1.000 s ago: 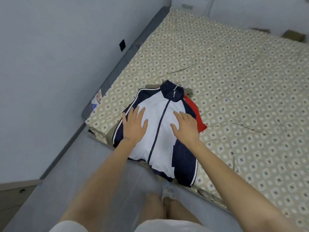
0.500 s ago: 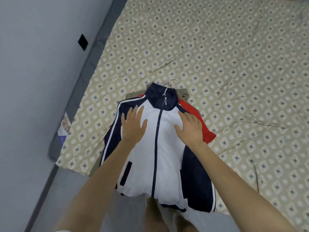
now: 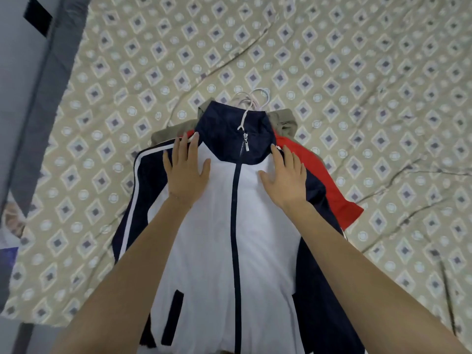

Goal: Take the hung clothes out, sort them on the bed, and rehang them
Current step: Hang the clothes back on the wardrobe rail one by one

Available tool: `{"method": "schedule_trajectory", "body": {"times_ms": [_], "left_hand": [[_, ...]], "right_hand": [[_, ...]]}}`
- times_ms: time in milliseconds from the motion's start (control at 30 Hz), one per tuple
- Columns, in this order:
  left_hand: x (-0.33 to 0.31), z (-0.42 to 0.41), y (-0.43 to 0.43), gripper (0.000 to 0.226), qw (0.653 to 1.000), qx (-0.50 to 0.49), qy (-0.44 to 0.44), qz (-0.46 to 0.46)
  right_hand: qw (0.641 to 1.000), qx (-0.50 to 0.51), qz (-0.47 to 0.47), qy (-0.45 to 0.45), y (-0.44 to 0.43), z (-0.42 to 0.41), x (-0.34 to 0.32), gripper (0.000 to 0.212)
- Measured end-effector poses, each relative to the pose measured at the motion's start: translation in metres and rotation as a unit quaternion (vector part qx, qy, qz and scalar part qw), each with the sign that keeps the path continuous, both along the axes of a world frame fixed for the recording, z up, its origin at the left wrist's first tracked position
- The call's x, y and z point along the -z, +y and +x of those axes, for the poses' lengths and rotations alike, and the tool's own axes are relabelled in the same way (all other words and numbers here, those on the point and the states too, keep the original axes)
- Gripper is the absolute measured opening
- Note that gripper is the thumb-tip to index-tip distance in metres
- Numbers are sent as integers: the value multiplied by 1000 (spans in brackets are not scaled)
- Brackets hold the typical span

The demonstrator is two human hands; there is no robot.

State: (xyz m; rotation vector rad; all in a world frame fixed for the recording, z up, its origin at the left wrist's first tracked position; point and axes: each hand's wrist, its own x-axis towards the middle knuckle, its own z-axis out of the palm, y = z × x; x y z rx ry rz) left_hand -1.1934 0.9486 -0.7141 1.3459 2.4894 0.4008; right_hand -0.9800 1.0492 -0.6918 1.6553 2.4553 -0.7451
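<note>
A white and navy zip jacket (image 3: 217, 238) lies on top of a pile of clothes on the bed (image 3: 357, 72). Under it a red garment (image 3: 329, 185) sticks out to the right and an olive one (image 3: 283, 121) shows at the collar. White hanger hooks (image 3: 252, 100) poke out above the navy collar. My left hand (image 3: 185, 172) lies flat on the jacket's left chest, fingers straight and reaching the shoulder. My right hand (image 3: 284, 177) lies flat on the right chest beside the collar.
The bed's patterned beige sheet is wrinkled around the pile. A grey bed frame edge (image 3: 40, 103) and a grey wall with a black square (image 3: 38, 16) run along the left. Some printed paper (image 3: 12, 221) lies at the bed's left edge.
The view has closed in on the pile. Both hands have slid up the jacket's chest toward the collar and shoulders, still flat on it.
</note>
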Motion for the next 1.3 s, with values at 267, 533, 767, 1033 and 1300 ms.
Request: {"method": "schedule_trajectory", "body": {"times_ms": [267,533,767,1033,1300], "left_hand": [[22,-12,8,54,996,-14,26,87],[-16,-18,11,31,999,-14,-42,15],[-115,-13,-13,29,994,-1,-91,54],[-254,15,-75,12,985,-56,-111,117],[-372,86,-210,28,958,-207,-56,189]], "right_hand": [[998,24,41,34,3,0,16,74],[997,55,-37,48,-8,0,-24,66],[998,-10,-23,50,3,5,-112,45],[991,-57,-5,119,-31,23,-226,50],[958,-197,6,207,-101,42,-330,48]]}}
